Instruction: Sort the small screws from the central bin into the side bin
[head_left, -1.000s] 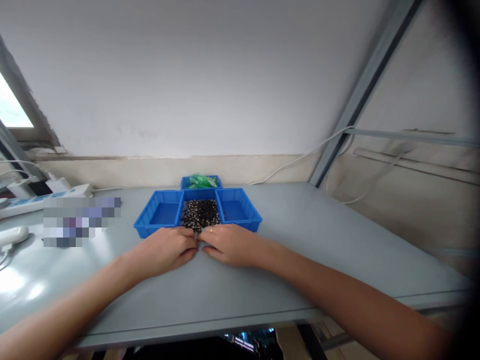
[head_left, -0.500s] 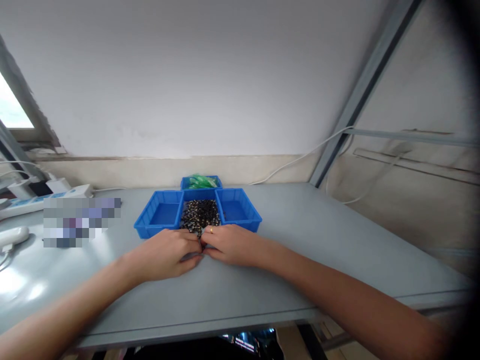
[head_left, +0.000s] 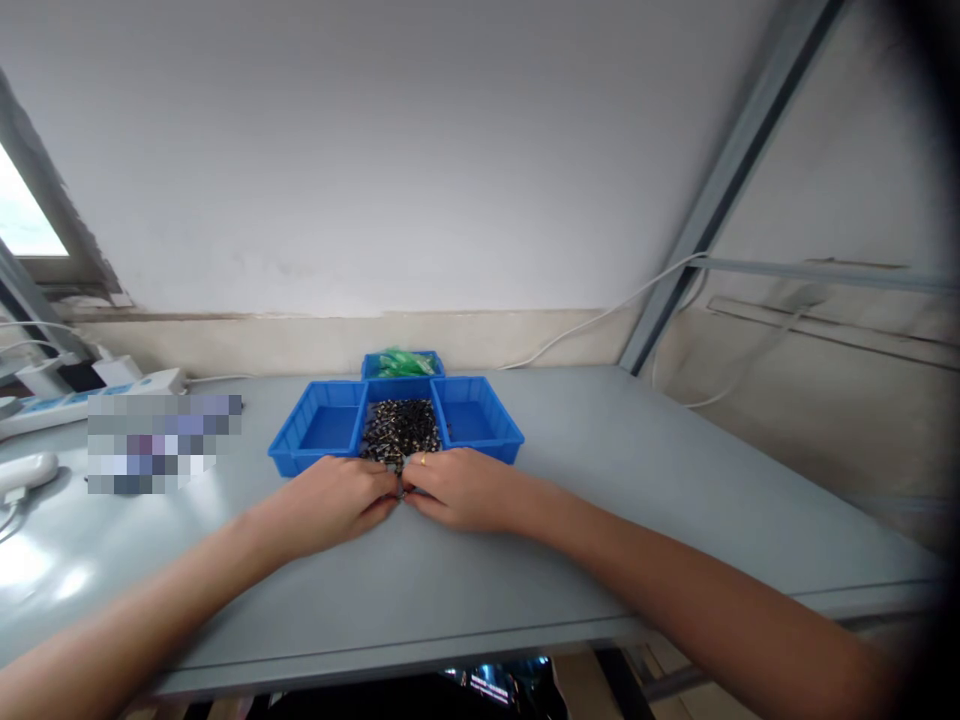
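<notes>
1. Left hand (head_left: 337,503), right hand (head_left: 461,490): fingers curled, tips nearly meeting; from here, I cannot tell what they pinch.
2. Small metallic parts (head_left: 403,426): in middle blue bin (head_left: 400,388), centred presumably for two-handed reach.

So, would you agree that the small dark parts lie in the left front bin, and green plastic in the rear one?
Not quite: the head view shows the small dark parts in the middle front bin. The rest is right.

Parts (head_left: 405,428) in middle bin (head_left: 399,388); likely bags (head_left: 406,362) in bin behind (head_left: 368,368).
</notes>
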